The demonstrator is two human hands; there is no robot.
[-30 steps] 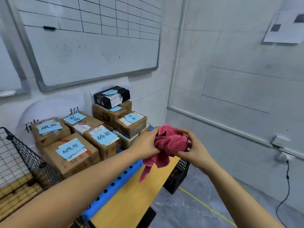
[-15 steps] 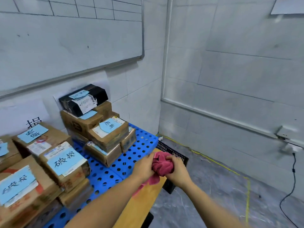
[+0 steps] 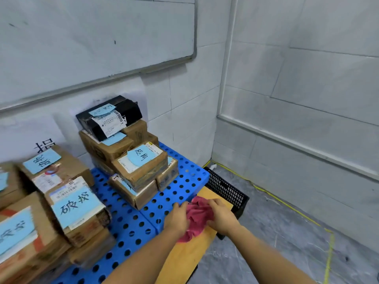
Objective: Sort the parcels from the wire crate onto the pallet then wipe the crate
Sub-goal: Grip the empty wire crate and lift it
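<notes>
parcels (image 3: 14, 238) cropped left, black basket (image 3: 226, 190) partly hidden

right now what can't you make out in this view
Head view:
wire crate: outside the frame.
pink cloth: partly covered by left hand and right hand, which grip it.
nearest parcel: cut off by the left edge.
black basket: near part hidden by the orange board.
black parcel: label print too small to read.

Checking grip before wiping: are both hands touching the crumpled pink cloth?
Touching. The head view shows the left hand and right hand both holding the crumpled pink cloth, with no gap.
</notes>
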